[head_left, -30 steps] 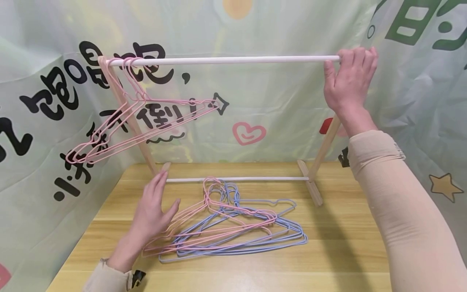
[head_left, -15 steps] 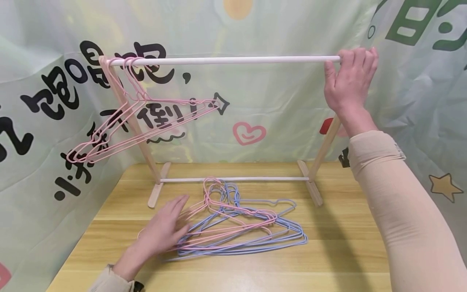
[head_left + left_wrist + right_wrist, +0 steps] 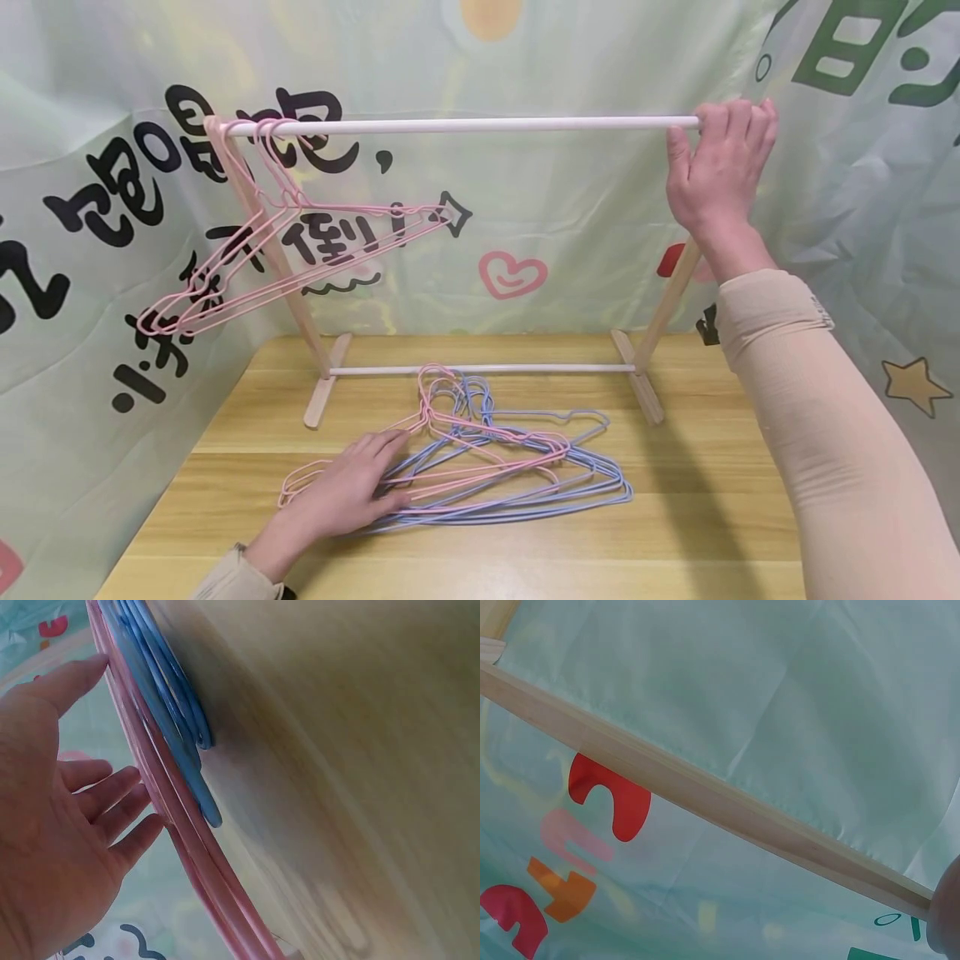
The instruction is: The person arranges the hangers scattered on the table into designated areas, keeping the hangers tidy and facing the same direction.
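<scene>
My left hand (image 3: 345,487) reaches over the left side of a flat pile of pink and blue wire hangers on the table. In the left wrist view its loosely bent fingers and thumb lie along the edge of the pink hangers (image 3: 191,840), with blue hangers (image 3: 199,787) beneath. My right hand (image 3: 720,167) grips the upper right corner of a small clothes rack, fingers over the top, thumb by the white rod (image 3: 465,125). In the right wrist view the rack's wooden post (image 3: 705,780) runs up to this hand. Several pink hangers (image 3: 360,207) hang at the rod's left end.
The rack's wooden feet (image 3: 321,402) stand on the wooden table (image 3: 720,500), joined by a lower white rod (image 3: 555,367) just behind the pile's hooks. A printed cloth backdrop (image 3: 585,208) encloses the table at the back and sides.
My left hand has come down and to the right from beside the rack's left foot to the left part of the hanger pile. My right hand has stayed on the rack's corner.
</scene>
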`<state>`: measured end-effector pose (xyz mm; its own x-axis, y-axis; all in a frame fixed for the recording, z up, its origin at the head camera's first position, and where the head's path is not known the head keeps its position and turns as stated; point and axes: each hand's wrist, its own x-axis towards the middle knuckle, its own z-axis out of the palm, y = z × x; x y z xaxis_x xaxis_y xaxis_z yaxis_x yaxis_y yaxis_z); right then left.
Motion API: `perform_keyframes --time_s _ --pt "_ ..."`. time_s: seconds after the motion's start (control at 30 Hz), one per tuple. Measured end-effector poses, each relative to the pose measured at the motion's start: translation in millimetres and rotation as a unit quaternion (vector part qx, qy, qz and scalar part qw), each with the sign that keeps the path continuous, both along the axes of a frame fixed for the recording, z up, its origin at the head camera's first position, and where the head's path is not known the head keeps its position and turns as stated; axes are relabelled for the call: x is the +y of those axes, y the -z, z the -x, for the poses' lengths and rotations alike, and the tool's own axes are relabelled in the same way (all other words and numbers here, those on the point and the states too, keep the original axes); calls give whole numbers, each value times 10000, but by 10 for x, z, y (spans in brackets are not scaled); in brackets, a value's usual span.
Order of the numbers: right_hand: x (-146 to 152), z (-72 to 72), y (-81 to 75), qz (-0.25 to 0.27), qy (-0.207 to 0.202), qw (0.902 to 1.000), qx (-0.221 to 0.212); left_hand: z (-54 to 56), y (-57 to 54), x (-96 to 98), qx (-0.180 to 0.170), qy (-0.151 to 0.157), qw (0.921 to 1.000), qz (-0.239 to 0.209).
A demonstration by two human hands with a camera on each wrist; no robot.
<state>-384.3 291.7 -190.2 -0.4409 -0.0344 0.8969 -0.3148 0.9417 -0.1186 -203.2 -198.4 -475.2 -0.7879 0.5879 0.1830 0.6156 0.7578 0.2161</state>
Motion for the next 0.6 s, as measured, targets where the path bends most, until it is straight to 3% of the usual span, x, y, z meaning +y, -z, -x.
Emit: perform_keyframes --time_s 0.23,0.6 --pt "-10 -8 -5 11 8 10000 2 11 7 24 -27 78 10000 34" --pt "-11 -7 0 34 6 10000 43 29 14 47 -133 -137 9998 -3"
